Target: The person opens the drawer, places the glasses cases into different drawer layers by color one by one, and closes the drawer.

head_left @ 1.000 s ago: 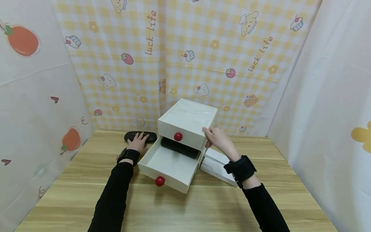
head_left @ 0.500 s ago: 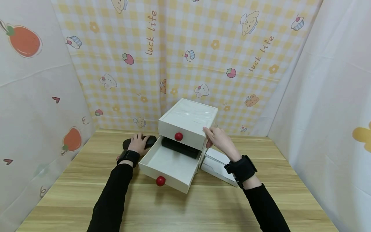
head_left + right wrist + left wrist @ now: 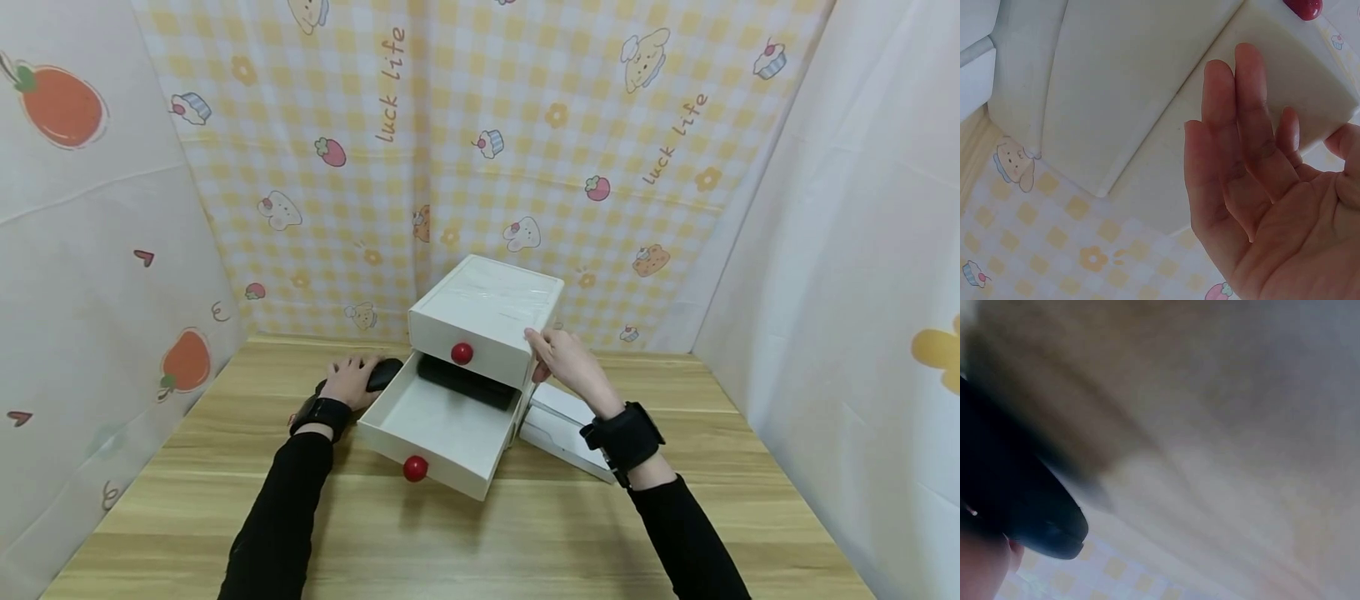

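Observation:
In the head view, my left hand (image 3: 350,383) grips a black elongated object with rounded ends (image 3: 384,374), left of a small white drawer unit (image 3: 495,287). That object's dark end (image 3: 1054,531) looks blurred in the left wrist view, and my palm covers its middle. My right hand (image 3: 570,367) holds the top right front corner of the upper drawer (image 3: 435,333) by thumb and index finger. Its other fingers (image 3: 1250,106) lie fairly straight along the side. The lower drawer (image 3: 450,429) is pulled far out, with a long black item (image 3: 465,382) at its back.
Each drawer carries a red round knob (image 3: 415,468). White boxes (image 3: 566,433) lie on the wooden table (image 3: 585,542) right of the unit, partly behind the right wrist. A patterned curtain (image 3: 480,125) hangs behind, with white curtains at both sides.
My left hand has gone from lying on the black object to wrapping round it, and has shifted slightly left. The right hand and the drawers stay where they were.

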Action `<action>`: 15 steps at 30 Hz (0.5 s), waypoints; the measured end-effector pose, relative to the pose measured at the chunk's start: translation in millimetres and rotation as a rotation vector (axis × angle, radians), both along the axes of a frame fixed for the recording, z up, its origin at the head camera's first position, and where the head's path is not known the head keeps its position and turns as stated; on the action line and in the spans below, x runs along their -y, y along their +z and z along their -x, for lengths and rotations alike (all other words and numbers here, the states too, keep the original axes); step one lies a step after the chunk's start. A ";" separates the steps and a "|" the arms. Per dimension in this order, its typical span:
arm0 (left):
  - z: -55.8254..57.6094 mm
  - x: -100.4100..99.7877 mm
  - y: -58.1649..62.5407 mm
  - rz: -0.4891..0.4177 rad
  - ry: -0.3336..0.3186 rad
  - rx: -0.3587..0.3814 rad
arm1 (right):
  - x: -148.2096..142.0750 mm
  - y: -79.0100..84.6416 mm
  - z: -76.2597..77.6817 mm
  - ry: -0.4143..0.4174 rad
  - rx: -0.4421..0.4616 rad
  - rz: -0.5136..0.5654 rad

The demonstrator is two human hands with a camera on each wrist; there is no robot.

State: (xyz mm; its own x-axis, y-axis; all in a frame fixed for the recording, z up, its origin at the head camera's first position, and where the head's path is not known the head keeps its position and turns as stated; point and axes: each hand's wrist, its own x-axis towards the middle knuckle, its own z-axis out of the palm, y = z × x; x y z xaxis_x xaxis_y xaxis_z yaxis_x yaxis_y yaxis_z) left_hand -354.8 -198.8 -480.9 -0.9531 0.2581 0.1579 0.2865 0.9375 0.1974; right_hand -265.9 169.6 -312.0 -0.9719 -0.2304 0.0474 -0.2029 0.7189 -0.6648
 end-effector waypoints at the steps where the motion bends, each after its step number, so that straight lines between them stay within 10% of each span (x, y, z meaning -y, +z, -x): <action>1: -1.5 0.8 -0.1 -0.019 -0.006 0.003 | 0.0 0.0 0.0 0.001 -0.002 -0.003; 15: -21.1 21.4 22.0 -0.208 -0.038 0.093 | -0.4 0.2 0.0 -0.008 0.002 -0.009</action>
